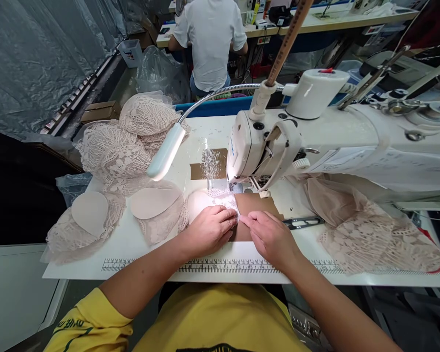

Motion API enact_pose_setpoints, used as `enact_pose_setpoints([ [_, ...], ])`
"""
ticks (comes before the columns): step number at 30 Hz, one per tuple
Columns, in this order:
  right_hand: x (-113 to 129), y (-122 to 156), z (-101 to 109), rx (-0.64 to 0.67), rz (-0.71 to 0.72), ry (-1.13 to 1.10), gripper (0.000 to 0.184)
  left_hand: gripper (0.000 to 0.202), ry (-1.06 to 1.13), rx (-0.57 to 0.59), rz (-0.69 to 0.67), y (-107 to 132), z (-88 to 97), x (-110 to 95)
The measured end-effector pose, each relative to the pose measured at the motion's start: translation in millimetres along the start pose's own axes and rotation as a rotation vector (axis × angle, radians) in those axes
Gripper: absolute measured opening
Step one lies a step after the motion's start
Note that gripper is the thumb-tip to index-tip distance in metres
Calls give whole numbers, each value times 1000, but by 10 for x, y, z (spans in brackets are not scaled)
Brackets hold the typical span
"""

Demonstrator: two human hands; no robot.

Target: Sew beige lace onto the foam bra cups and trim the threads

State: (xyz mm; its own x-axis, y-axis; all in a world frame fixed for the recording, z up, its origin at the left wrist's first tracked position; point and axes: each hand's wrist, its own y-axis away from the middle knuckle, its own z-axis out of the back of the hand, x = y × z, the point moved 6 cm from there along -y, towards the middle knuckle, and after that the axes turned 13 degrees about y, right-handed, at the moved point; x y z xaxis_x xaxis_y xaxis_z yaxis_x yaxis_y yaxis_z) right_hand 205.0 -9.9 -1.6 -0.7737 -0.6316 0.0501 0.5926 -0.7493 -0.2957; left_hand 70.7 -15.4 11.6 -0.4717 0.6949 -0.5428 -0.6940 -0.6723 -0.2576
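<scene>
A pale pink lace bra cup [200, 201] lies in front of the sewing machine [258, 146], its right edge close to the needle area. My left hand [213, 229] rests on the cup, fingers bent and pressed together at its lace edge. Just to the right, my right hand [266, 233] pinches that same edge between thumb and forefinger. Both sets of fingertips almost meet. Under my hands is a brown cardboard-coloured plate [254, 205]. The part of the cup beneath my left fingers is hidden.
Lace pieces [115, 146] are piled at the left, with cup pads [90, 213] nearer. Black thread snips [303, 222] lie right of my right hand, before more lace fabric [374, 234]. A lamp [166, 151] overhangs the table. A person [214, 44] sits beyond.
</scene>
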Motion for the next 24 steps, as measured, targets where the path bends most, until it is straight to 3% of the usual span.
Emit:
enact_pose_setpoints([
  [5, 37, -54, -43, 65, 21, 90, 33, 31, 14, 16, 34, 27, 19, 54],
  [12, 81, -63, -19, 47, 2, 58, 31, 35, -112, 17, 149, 33, 76, 185],
  [24, 92, -75, 10, 18, 9, 46, 30, 54, -301, 182, 71, -20, 19, 261],
])
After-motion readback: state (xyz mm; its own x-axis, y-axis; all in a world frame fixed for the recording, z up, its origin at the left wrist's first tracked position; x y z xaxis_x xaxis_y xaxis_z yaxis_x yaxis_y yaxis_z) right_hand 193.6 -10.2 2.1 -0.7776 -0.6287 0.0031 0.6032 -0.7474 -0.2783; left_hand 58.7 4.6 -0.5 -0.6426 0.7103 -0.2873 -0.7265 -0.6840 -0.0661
